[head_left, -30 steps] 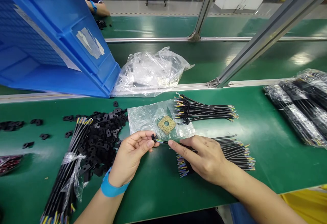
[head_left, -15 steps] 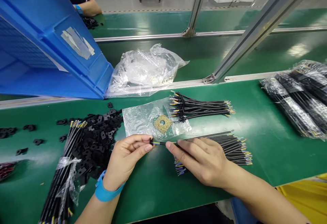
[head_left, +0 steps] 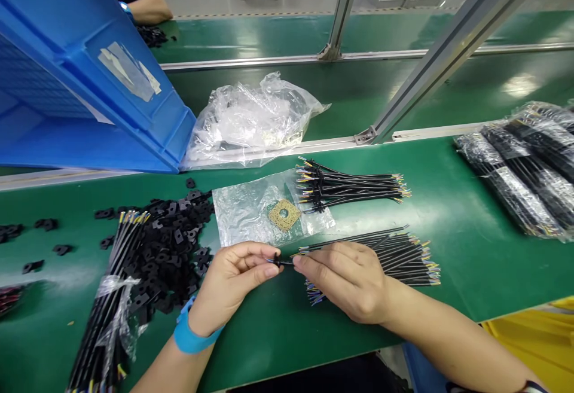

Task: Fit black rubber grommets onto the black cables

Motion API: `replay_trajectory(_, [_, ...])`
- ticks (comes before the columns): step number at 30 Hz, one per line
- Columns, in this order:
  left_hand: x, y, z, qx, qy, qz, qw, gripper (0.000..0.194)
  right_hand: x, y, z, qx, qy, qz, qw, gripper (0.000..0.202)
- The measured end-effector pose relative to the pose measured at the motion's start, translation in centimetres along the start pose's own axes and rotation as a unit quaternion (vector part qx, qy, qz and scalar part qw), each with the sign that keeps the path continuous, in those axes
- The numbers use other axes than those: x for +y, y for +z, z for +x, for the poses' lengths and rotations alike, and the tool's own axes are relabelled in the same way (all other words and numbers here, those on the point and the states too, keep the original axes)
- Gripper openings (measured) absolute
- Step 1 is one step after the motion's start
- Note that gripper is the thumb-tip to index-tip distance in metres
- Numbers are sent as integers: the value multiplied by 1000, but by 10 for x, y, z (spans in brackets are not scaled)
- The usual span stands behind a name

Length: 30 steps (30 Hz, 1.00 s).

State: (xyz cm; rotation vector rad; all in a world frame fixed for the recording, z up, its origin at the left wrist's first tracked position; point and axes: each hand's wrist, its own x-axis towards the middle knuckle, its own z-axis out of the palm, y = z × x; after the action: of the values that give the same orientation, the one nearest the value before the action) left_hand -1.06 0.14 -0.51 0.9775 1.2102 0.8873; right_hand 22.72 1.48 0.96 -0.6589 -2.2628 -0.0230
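Observation:
My left hand (head_left: pixel 244 276), with a blue band at its wrist, pinches a small black plastic clip (head_left: pixel 277 259). My right hand (head_left: pixel 345 279) grips a thin black cable (head_left: pixel 287 263), whose end runs through the clip; wire tips poke out on the left side. Beneath and beyond my right hand lies a spread of black cables (head_left: pixel 403 258) with bare coloured wire ends. Farther back is a pile of cables with black clips on them (head_left: pixel 354 186). Left of my left hand sits a heap of loose black clips (head_left: pixel 170 255).
A tied cable bundle (head_left: pixel 107 303) lies left of the heap. A flat plastic bag (head_left: pixel 242 207) carries a tan square pad (head_left: pixel 284 215). Behind are a blue crate (head_left: pixel 134 100), a crumpled clear bag (head_left: pixel 255 115) and a metal post (head_left: pixel 448 52). Wrapped cable packs (head_left: pixel 515 171) lie right. A co-worker's arm (head_left: pixel 150 7) shows.
My hands have come closer together. The clip now sits farther along the cable, with wire ends showing past it on the left. The view has shifted slightly.

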Motion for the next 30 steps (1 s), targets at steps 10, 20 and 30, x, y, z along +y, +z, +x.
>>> replay_trajectory(10, [5, 6, -4, 24, 334, 197, 922, 12, -6, 6, 4, -37, 147, 173, 973, 18])
replay_trajectory(20, [5, 12, -5, -2, 384, 230, 894, 4, -4, 8, 3, -70, 187, 284, 938, 29])
replay_trajectory(30, [6, -1, -10, -9, 365, 220, 905, 33, -1, 7, 12, -71, 151, 271, 948, 32])
